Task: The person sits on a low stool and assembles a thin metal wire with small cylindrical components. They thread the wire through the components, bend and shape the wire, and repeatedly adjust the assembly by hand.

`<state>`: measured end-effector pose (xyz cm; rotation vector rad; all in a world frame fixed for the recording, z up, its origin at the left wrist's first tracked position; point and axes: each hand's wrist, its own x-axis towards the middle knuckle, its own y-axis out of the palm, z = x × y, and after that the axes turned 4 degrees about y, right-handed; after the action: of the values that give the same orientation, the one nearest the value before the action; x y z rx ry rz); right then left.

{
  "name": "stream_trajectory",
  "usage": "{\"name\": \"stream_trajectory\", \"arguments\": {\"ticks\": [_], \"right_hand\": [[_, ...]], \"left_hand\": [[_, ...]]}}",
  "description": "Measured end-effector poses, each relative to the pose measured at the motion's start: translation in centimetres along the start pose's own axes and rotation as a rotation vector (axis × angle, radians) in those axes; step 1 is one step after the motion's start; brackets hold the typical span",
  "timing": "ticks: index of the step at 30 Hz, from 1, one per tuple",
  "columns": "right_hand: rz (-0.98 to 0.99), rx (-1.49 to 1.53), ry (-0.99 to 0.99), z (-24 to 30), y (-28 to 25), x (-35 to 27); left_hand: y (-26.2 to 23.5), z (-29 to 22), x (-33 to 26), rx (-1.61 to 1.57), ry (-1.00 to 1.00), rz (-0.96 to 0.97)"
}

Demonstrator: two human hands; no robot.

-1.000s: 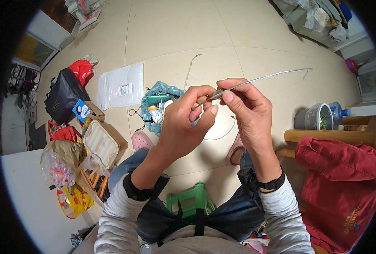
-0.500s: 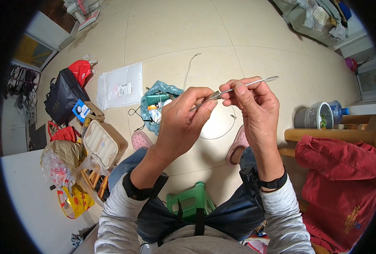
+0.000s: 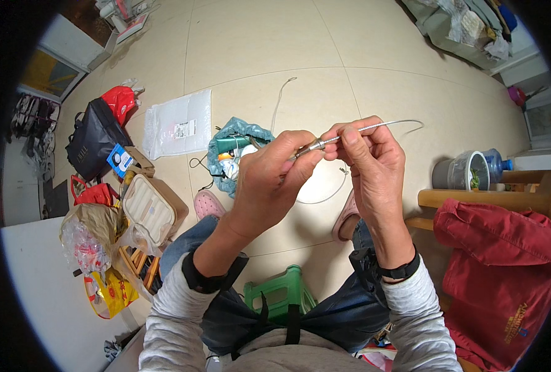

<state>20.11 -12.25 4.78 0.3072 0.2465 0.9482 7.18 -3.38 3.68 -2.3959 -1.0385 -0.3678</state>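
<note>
My left hand (image 3: 266, 177) pinches a small silver metal fitting (image 3: 316, 146) between thumb and fingers. A thin steel wire cable (image 3: 384, 125) runs from the fitting through the pinched fingers of my right hand (image 3: 374, 164). Past that hand the cable bends into a loose curve on the right. Both hands are held close together above the floor. Behind them a thin wire (image 3: 279, 96) rises to a small loop, and a curved length of wire (image 3: 325, 200) shows below my hands. How these wires connect is hidden.
A teal drawstring bag (image 3: 226, 135) with items inside sits beyond my left hand. A white plastic mailer (image 3: 176, 121), a dark bag (image 3: 93, 139) and a beige case (image 3: 151, 211) lie left. A green stool (image 3: 278, 291) stands between my legs; a wooden bench (image 3: 486, 198) is right.
The cable past my right hand now arcs farther right and curls down, where it looked short and straight before. The fitting between my hands has turned and shows more fully.
</note>
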Motion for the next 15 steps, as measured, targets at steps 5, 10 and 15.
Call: {"name": "stream_trajectory", "arguments": {"ticks": [5,10,15], "right_hand": [[0.008,0.031,0.007,-0.28,-0.06,0.04],[0.003,0.032,0.012,-0.53,-0.07,0.04],[0.001,0.035,0.018,-0.80,-0.04,0.04]], "left_hand": [[0.05,-0.05,0.05,-0.002,0.028,-0.016],[0.13,-0.05,0.02,0.001,0.026,-0.027],[0.09,-0.05,-0.08,-0.002,0.008,-0.022]]}}
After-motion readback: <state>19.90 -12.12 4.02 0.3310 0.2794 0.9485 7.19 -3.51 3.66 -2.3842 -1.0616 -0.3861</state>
